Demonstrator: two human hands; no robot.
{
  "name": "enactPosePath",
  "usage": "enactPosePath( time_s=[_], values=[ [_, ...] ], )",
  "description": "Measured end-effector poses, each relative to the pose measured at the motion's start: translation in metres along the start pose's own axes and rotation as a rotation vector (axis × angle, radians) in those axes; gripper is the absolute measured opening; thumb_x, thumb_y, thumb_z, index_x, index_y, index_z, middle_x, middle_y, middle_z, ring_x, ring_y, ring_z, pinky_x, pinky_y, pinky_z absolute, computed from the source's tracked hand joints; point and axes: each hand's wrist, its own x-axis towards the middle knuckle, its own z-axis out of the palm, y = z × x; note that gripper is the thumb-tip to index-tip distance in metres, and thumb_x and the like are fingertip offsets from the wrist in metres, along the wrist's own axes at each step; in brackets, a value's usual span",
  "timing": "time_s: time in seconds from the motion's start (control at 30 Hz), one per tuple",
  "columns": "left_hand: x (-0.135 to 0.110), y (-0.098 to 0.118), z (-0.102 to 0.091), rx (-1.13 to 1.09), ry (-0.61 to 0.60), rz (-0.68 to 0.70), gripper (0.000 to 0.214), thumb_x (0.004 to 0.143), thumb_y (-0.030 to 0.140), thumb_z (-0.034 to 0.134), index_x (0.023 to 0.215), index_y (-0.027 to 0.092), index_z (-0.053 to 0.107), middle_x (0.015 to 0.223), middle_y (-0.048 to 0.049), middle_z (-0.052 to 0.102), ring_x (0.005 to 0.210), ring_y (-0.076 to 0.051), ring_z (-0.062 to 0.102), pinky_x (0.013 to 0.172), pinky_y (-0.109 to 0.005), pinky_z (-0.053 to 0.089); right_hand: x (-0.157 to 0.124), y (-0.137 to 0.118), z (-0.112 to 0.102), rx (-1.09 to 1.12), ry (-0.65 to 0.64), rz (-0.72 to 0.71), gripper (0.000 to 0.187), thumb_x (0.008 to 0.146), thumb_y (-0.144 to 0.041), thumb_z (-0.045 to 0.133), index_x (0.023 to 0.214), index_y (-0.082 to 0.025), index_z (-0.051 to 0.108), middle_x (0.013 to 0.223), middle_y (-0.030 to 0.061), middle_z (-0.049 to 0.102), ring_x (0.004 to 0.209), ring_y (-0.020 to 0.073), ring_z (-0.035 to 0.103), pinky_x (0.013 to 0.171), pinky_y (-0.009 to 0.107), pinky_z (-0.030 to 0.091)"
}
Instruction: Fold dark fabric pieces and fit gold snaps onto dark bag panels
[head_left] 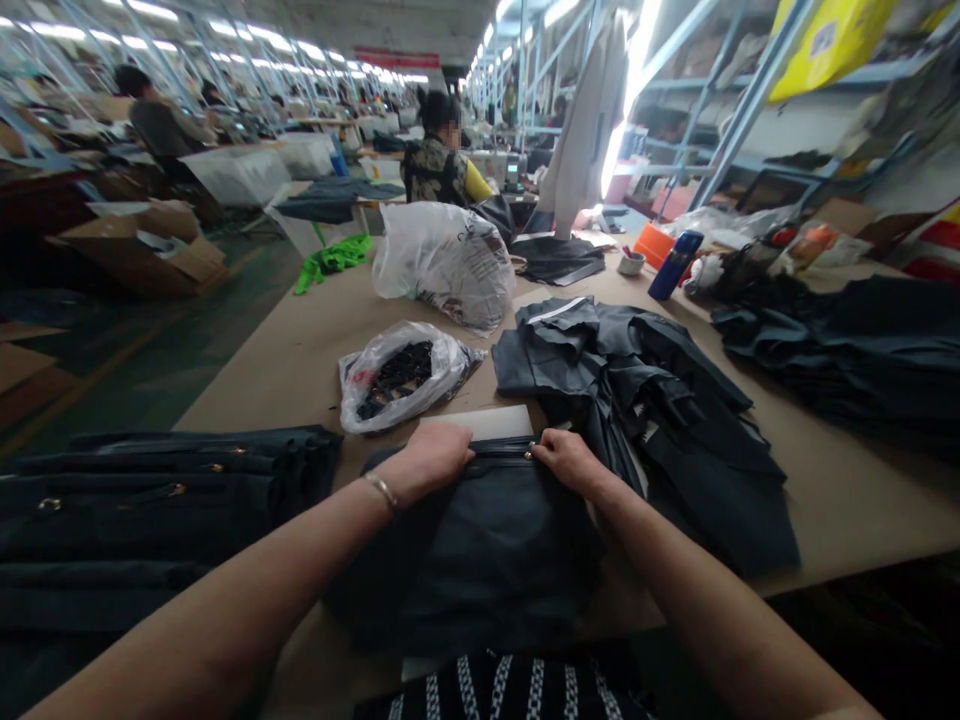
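Pinching the far edge of dark cloth (487,550) at near centre, along its zip (501,453), with left hand (441,458) and right hand (568,461), probably mid-piece, judging by a seemingly finished zippered stack (157,510) at near left and a loose cloth pile (675,395) at right, likely left to do.

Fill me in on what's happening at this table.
A person is working bare-handed on a dark piece lying on the table. The left grip and right grip hold its far edge, by a zip. An open plastic bag sits just beyond. A stack of dark zipped pieces lies at left, a loose dark pile at right.
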Motion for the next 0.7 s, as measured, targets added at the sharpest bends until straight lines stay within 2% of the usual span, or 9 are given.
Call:
enactPosePath(
  time_s=[0.1,0.2,0.27,0.4,0.47,0.53,0.6,0.7],
  values=[
    [-0.015,0.021,0.014,0.042,0.206,0.100,0.024,0.085,0.021,0.046,0.104,0.018,0.061,0.102,-0.0122,0.061,0.094,-0.027,0.056,0.078,-0.039,0.042,-0.004,-0.005,-0.001,-0.074,0.005,-0.026,0.021,0.083,-0.031,0.054,0.067,-0.018,0.054,0.062,-0.0011,0.057,0.059,0.0105,0.052,0.054,0.021,0.033],
    [-0.026,0.029,0.040,-0.001,0.253,0.195,0.036,0.084,0.027,0.052,0.120,0.024,0.055,0.119,-0.0109,0.054,0.105,-0.028,0.050,0.088,-0.043,0.041,-0.006,-0.017,-0.015,-0.168,0.006,-0.082,0.010,0.081,-0.028,0.056,0.076,-0.020,0.058,0.067,-0.0004,0.062,0.062,0.0125,0.056,0.056,0.022,0.034],
    [-0.031,0.023,0.058,-0.015,0.315,0.189,0.041,0.085,0.031,0.052,0.126,0.027,0.051,0.128,-0.0096,0.049,0.113,-0.030,0.045,0.096,-0.048,0.035,0.000,-0.026,-0.036,-0.232,0.025,-0.120,0.009,0.081,-0.029,0.056,0.084,-0.022,0.060,0.075,0.0001,0.065,0.068,0.0142,0.059,0.060,0.023,0.036],
    [-0.032,-0.004,0.079,-0.037,0.385,0.188,0.041,0.087,0.031,0.050,0.128,0.029,0.052,0.129,-0.0081,0.049,0.115,-0.028,0.043,0.100,-0.049,0.031,0.047,-0.027,-0.104,-0.344,0.150,-0.116,0.021,0.088,-0.032,0.046,0.102,-0.024,0.059,0.102,0.0033,0.063,0.092,0.0169,0.057,0.078,0.025,0.039],
    [-0.031,-0.016,0.086,-0.034,0.434,0.210,0.041,0.087,0.031,0.049,0.128,0.030,0.051,0.129,-0.0072,0.050,0.116,-0.028,0.043,0.100,-0.049,0.032,0.083,-0.018,-0.136,-0.404,0.214,-0.064,0.029,0.088,-0.030,0.045,0.114,-0.023,0.056,0.119,0.0070,0.056,0.109,0.0216,0.050,0.089,0.029,0.037],
    [-0.031,-0.024,0.091,-0.033,0.499,0.236,0.042,0.088,0.031,0.048,0.130,0.032,0.050,0.129,-0.0057,0.050,0.117,-0.027,0.042,0.101,-0.048,0.032,0.117,-0.006,-0.155,-0.451,0.237,0.001,0.040,0.085,-0.030,0.050,0.125,-0.022,0.051,0.131,0.0097,0.047,0.120,0.0279,0.040,0.095,0.036,0.034],
    [-0.031,-0.028,0.096,-0.025,0.552,0.248,0.043,0.088,0.032,0.048,0.131,0.034,0.049,0.130,-0.0046,0.050,0.117,-0.026,0.042,0.102,-0.047,0.032,0.145,0.003,-0.157,-0.473,0.216,0.055,0.052,0.083,-0.036,0.055,0.131,-0.021,0.045,0.136,0.0117,0.042,0.124,0.0320,0.036,0.097,0.041,0.033],
    [-0.031,-0.030,0.099,0.005,0.588,0.258,0.045,0.087,0.032,0.049,0.132,0.035,0.047,0.131,-0.0039,0.050,0.117,-0.026,0.043,0.102,-0.045,0.034,0.172,0.004,-0.132,-0.466,0.160,0.086,0.071,0.075,-0.050,0.064,0.134,-0.018,0.042,0.138,0.0141,0.041,0.128,0.0350,0.031,0.103,0.050,0.025]
  ],
)
